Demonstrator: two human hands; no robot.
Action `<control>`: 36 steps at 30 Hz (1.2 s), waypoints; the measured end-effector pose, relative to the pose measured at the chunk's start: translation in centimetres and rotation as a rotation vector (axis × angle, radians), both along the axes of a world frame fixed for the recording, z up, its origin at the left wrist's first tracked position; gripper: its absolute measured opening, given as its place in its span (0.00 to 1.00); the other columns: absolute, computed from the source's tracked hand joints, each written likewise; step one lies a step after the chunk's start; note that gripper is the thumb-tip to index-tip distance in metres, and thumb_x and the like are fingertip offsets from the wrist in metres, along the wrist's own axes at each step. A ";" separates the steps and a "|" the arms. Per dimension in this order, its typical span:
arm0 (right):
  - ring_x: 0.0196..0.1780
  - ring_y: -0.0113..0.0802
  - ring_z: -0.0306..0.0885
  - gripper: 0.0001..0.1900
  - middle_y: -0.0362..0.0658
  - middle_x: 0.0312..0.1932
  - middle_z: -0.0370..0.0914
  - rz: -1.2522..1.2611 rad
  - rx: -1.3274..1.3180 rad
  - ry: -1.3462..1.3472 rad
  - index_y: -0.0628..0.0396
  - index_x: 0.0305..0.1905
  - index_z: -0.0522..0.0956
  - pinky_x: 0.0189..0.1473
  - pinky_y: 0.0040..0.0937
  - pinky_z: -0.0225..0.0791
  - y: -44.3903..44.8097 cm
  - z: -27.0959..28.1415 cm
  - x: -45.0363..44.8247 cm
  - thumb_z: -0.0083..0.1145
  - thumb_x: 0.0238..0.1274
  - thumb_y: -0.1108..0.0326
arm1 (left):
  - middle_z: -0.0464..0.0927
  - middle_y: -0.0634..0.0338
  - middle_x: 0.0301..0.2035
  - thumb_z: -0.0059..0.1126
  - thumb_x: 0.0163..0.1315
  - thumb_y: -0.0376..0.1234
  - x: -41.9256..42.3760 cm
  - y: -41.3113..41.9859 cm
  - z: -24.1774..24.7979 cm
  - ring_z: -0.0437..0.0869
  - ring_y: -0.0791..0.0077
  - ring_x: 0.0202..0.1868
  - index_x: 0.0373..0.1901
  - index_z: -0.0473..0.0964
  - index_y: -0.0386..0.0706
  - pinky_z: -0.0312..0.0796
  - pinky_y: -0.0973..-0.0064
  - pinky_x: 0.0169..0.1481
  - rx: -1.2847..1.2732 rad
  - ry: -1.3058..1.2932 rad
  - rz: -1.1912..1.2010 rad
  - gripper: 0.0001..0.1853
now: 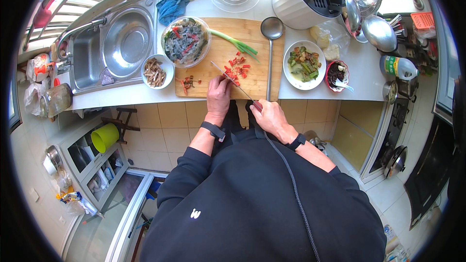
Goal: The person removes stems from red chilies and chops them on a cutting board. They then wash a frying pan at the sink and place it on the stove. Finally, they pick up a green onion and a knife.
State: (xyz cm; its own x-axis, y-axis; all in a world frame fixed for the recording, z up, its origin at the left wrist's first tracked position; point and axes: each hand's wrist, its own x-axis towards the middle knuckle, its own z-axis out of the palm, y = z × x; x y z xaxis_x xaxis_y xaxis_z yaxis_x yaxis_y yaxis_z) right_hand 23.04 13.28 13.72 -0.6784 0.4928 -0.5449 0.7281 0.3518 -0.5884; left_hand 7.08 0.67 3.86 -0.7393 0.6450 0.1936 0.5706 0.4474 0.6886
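Note:
My right hand (271, 118) grips the dark red handle of a kitchen knife (236, 85). Its thin blade slants up and left over a wooden cutting board (247, 38). At the board's front edge, my left hand (218, 92) has its fingers curled beside the blade; what lies under the fingertips is hidden. Chopped red chili (238, 70) is scattered just beyond the blade. A smaller pile of darker red pieces (188, 84) sits left of that hand. Farther back lies a green onion stalk (236, 42), and a long-handled metal ladle (271, 31) rests along the board's right side.
A clear bowl of dark, stringy food (185, 42) overlaps the board's left edge, near a bowl of brown strips (158, 71). To the right are a plate of cooked vegetables (304, 64) and a red-rimmed bowl (336, 74) with a spoon. A steel sink (127, 40) is at left.

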 end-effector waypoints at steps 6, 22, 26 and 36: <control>0.41 0.67 0.85 0.17 0.65 0.33 0.85 0.001 0.012 0.003 0.61 0.39 0.85 0.44 0.58 0.79 0.1 -0.1 0.2 0.62 0.73 0.55 | 0.83 0.53 0.45 0.72 0.61 0.27 0.1 0.5 -0.1 0.84 0.52 0.48 0.43 0.86 0.38 0.79 0.60 0.55 0.008 0.000 0.011 0.09; 0.46 0.71 0.85 0.17 0.68 0.37 0.85 0.072 -0.031 -0.197 0.63 0.38 0.86 0.50 0.62 0.79 1.0 -0.5 -0.9 0.58 0.74 0.59 | 0.85 0.53 0.45 0.71 0.62 0.27 -0.4 0.5 0.4 0.85 0.54 0.49 0.45 0.87 0.37 0.79 0.62 0.55 -0.015 -0.005 -0.065 0.11; 0.47 0.70 0.86 0.16 0.67 0.39 0.86 0.078 -0.024 -0.270 0.63 0.39 0.87 0.51 0.61 0.80 1.2 -0.4 -1.4 0.59 0.73 0.59 | 0.84 0.53 0.45 0.71 0.61 0.26 -0.5 0.5 0.2 0.85 0.53 0.49 0.44 0.87 0.37 0.79 0.61 0.56 -0.011 -0.018 -0.077 0.10; 0.47 0.69 0.86 0.14 0.68 0.38 0.85 0.015 0.002 -0.296 0.64 0.40 0.87 0.51 0.60 0.80 0.2 -1.9 -1.2 0.62 0.70 0.61 | 0.84 0.49 0.46 0.67 0.58 0.22 -0.7 0.3 -0.1 0.84 0.48 0.51 0.43 0.85 0.35 0.78 0.58 0.57 -0.050 -0.015 -0.113 0.11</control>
